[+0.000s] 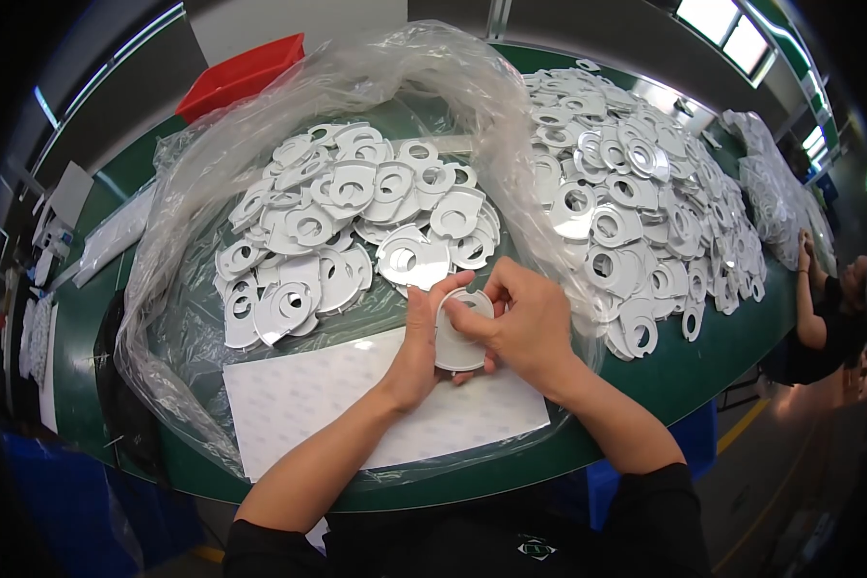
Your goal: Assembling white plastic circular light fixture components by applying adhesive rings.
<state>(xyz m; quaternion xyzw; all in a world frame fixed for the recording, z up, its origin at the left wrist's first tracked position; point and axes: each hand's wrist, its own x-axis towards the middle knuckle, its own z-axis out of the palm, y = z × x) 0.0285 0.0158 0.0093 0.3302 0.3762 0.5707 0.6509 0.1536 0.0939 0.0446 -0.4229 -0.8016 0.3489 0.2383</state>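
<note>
Both my hands hold one flat grey-white plastic part (pixel 460 349) with a round hole, above a white sheet (pixel 308 405) printed with faint marks. My left hand (pixel 416 349) grips it from the left side, thumb up along its edge and fingers partly hidden beneath. From the right, my right hand (pixel 525 323) is closed on its upper edge, the thumb pressed across near the hole. Just beyond my hands lies a heap of like plastic parts (pixel 347 188) on clear plastic film. Whatever lies under my right thumb is hidden.
Crumpled clear plastic bagging (pixel 178 212) rings the near heap. A bigger pile of similar parts (pixel 636 207) covers the right of the green table (pixel 713 356). A red bin (pixel 241 77) stands at the back left. Another person (pixel 828 308) is at the far right.
</note>
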